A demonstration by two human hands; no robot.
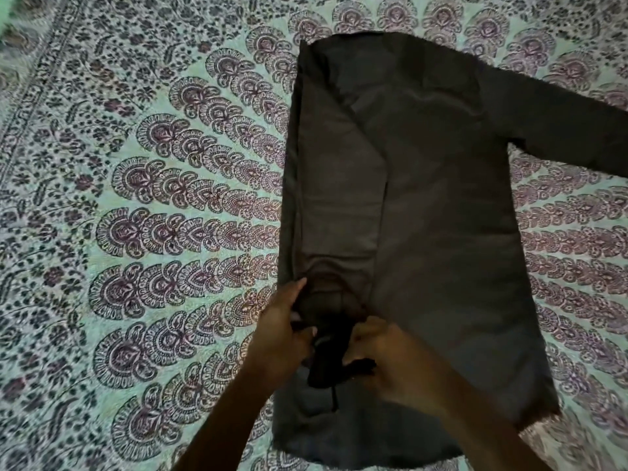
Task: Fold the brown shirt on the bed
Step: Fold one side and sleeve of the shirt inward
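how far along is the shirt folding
Done: the brown shirt lies flat on the bed sheet with one side folded in. In hand: left hand and right hand grip the folded-in sleeve cuff. Left: the other sleeve lies spread out, unfolded.

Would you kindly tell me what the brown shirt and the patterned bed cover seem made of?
The dark brown long-sleeved shirt: thin woven cloth, perhaps cotton, matte; it holds crisp fold lines. The pale green floral-printed bed cover: flat printed fabric, likely cotton, matte.
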